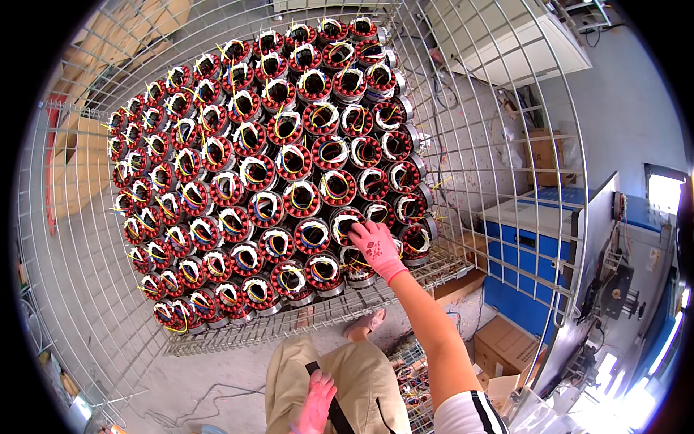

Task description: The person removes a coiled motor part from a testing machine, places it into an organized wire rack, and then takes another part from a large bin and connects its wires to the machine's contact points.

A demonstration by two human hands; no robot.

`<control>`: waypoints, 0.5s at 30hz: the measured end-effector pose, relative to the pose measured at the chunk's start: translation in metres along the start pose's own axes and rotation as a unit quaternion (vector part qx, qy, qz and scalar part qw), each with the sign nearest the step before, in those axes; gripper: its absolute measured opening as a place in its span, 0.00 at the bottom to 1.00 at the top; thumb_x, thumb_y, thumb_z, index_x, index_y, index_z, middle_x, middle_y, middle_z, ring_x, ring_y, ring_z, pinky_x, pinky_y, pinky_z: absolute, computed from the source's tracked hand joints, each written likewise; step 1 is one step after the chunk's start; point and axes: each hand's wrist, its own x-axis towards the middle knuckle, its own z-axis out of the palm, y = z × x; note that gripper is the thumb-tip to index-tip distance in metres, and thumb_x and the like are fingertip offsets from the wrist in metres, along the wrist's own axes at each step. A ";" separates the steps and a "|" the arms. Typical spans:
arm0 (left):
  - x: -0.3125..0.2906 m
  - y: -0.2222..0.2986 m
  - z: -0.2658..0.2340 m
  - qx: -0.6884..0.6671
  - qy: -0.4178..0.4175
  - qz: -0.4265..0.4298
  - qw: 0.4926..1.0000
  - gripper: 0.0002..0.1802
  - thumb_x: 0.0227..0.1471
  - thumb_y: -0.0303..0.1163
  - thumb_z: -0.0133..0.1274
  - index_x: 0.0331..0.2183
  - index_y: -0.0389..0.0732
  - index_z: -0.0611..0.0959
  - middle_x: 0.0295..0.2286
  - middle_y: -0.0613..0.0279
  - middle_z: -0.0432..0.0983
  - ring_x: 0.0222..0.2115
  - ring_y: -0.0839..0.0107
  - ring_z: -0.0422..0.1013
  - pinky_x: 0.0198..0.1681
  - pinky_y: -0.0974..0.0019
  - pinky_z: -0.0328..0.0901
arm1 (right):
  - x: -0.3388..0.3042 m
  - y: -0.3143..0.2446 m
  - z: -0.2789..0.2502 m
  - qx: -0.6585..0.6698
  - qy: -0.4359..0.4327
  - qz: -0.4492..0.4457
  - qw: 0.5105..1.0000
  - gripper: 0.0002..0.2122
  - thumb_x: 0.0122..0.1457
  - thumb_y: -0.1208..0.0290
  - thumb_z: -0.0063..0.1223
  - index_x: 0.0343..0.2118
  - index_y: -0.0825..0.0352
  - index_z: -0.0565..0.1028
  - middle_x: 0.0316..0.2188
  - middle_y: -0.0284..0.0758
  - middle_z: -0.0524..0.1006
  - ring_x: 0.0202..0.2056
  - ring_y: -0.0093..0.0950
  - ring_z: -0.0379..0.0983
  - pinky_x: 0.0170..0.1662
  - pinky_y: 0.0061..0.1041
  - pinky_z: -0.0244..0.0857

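Observation:
My right hand (376,247), in a pink glove, reaches into a wire mesh cage at its near right part. Its fingers are curled over the rim of a motor stator (347,218), with the fingertips partly hidden in the opening. This stator is a ring with red-wound coils, white sleeving and loose coloured leads, and it stands among many like it. Another stator (353,260) lies partly under my hand. My left hand (318,402), also gloved in pink, is low at my lap beside a black strap (338,416); its fingers do not show clearly.
Stators stand packed in rows inside the wire cage (463,271), whose mesh walls rise around them. At the right are a blue cabinet (517,271) and a cardboard box (504,345). A second wire basket (413,359) with small parts stands near my legs. Flat cardboard (119,43) leans at the far left.

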 end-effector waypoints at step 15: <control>0.010 0.005 0.018 -0.008 -0.021 0.034 0.999 0.32 0.63 0.43 0.43 0.63 0.48 0.53 0.58 0.63 0.57 0.59 0.68 0.55 0.62 0.61 0.50 | 0.015 -0.014 0.023 0.114 0.010 0.078 0.990 0.18 0.40 0.68 0.66 0.34 0.69 0.73 0.62 0.44 0.57 0.62 0.44 0.54 0.63 0.42 0.52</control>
